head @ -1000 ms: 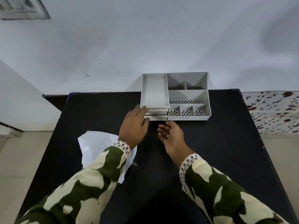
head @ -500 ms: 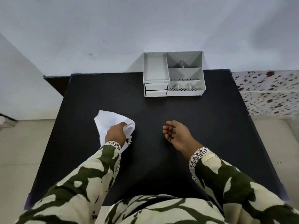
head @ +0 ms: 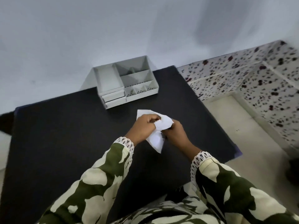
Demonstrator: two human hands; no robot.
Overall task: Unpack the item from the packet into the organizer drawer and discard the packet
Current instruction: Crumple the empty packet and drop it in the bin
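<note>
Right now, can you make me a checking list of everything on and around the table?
Surface: black table, bare apart from the organizer.
Job's things: white packet, crumpled, held above the table in both hands; grey organizer at the far edge by the wall, its two drawers look pushed in. The item itself is not visible.
Clutter: nothing seen.
Hands: left hand and right hand both closed on the packet.
Cables: nothing seen.
Surroundings: pale wall behind; speckled tiles and light floor to the right.
</note>
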